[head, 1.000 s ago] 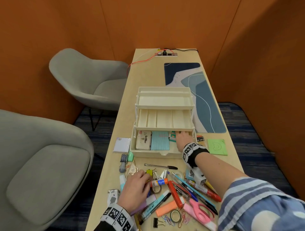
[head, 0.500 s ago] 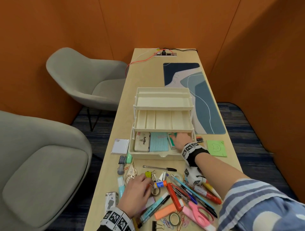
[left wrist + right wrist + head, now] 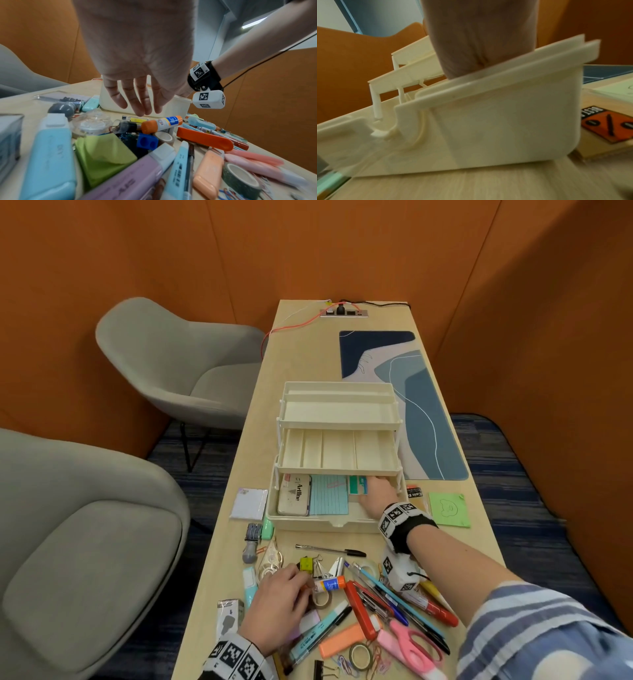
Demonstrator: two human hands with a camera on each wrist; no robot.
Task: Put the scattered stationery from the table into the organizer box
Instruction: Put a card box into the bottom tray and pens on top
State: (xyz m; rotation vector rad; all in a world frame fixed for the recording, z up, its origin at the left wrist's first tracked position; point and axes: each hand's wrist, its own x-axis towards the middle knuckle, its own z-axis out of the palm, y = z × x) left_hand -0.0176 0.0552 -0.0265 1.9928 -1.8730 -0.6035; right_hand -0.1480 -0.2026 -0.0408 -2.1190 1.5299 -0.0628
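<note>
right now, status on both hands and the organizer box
Right hand down in organizer box bottom tray, fingers hidden. Left hand open, hovering over glue stick. Upper trays bare. Most stationery unsorted.

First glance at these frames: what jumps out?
The cream organizer box stands fanned open mid-table, its upper trays bare, with the right hand reaching into its bottom tray. Nearer the person lies a bright jumble of pens, highlighters, tape and pink scissors, and the left hand hovers over it by the glue stick.
</note>
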